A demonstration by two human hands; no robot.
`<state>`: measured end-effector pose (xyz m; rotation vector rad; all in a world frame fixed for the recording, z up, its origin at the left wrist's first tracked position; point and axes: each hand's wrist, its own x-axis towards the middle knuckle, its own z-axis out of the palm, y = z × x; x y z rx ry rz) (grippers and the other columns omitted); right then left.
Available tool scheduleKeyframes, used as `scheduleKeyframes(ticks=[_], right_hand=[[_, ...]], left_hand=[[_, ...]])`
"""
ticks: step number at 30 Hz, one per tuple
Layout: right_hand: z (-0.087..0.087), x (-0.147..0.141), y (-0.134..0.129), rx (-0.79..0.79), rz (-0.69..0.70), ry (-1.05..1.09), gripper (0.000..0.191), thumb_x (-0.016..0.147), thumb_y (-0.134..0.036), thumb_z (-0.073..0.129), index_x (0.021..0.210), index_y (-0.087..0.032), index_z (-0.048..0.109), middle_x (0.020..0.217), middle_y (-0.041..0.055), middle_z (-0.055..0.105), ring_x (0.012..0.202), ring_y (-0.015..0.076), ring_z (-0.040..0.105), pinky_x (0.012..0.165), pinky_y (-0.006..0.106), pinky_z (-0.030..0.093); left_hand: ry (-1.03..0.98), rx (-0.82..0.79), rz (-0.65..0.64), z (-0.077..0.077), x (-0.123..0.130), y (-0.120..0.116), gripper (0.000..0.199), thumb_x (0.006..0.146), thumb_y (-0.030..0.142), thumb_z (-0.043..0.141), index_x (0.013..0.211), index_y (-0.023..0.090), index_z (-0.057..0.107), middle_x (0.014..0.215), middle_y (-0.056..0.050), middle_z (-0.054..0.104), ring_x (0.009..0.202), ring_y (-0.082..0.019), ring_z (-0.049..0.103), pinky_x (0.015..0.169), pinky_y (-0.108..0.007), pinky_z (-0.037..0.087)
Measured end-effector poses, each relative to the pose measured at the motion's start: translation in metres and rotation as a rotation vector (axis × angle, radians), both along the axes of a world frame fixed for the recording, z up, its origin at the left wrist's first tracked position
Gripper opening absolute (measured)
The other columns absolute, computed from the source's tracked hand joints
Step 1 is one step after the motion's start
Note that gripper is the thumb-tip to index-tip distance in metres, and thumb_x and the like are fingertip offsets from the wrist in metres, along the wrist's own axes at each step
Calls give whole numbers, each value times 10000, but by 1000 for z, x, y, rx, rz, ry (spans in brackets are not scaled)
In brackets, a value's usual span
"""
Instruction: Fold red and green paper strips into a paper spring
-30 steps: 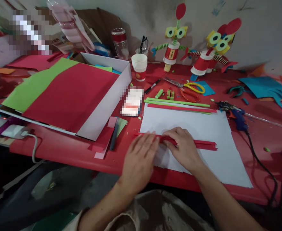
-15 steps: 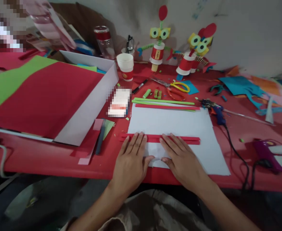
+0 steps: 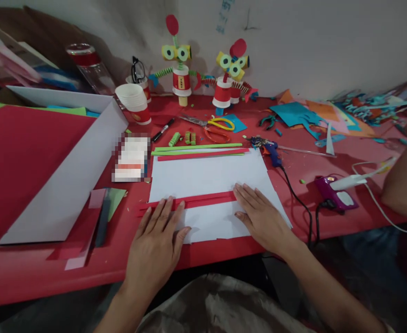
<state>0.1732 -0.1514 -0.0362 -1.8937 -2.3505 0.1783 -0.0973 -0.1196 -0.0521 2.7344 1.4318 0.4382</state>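
1) L hand (image 3: 153, 252) & R hand (image 3: 268, 222) flat, apart, both on red paper strip (image 3: 210, 200)
2) Strip lies across white sheet (image 3: 210, 175); prob. light, bendy, easily creased, so pinch nr ends
3) Green strips (image 3: 179, 148) by sheet's far edge, likely similar

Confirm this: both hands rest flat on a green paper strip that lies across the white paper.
One correction: the strip under the left hand and right hand is red, not green, as the head view shows. The rest stands: both hands rest flat on it, and it lies across the white paper.
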Motion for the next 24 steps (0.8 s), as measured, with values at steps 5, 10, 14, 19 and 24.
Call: scheduleKeyframes(ticks=[5, 10, 14, 19, 24], right_hand=[[1, -2, 0, 13, -16, -24, 512, 960, -334, 343, 1446, -183, 283, 1486, 68, 337, 1386, 216, 277, 1138, 476, 228], [-1, -3, -1, 23, -21, -51, 498, 956, -319, 346, 1427, -159, 320, 1489, 79, 328, 1383, 235, 281, 1132, 516, 186], [-1, 7, -5, 49, -55, -73, 493, 955, -345, 353, 1416, -169, 347, 1480, 65, 354, 1378, 272, 281, 1119, 541, 169], [4, 25, 2, 145, -240, 14, 405, 951, -316, 368, 1290, -146, 510, 1286, 127, 576, 1238, 294, 445, 1031, 491, 306], [5, 31, 24, 84, -227, 215, 152, 850, -261, 560, 957, -176, 626, 978, 95, 631, 935, 238, 540, 841, 388, 394]], left_hand=[[24, 57, 117, 22, 24, -4, 441, 885, 330, 472, 1314, 227, 494, 1379, -133, 489, 1345, -366, 319, 1052, -714, 80], [-44, -37, -240, 28, 79, 10, 460, 914, 311, 424, 1364, 213, 431, 1457, -63, 395, 1377, -225, 289, 1132, -469, 238], [-31, -111, -272, 12, 89, 20, 513, 926, 401, 370, 1401, 208, 368, 1465, -64, 375, 1360, -214, 327, 1127, -460, 250], [-31, -118, -249, 9, 84, 17, 505, 928, 382, 368, 1398, 198, 375, 1475, -69, 352, 1366, -220, 315, 1129, -468, 234], [-97, -91, -218, 15, 94, 18, 395, 915, 285, 409, 1281, 201, 531, 1367, -92, 515, 1282, -249, 448, 1086, -490, 295]])
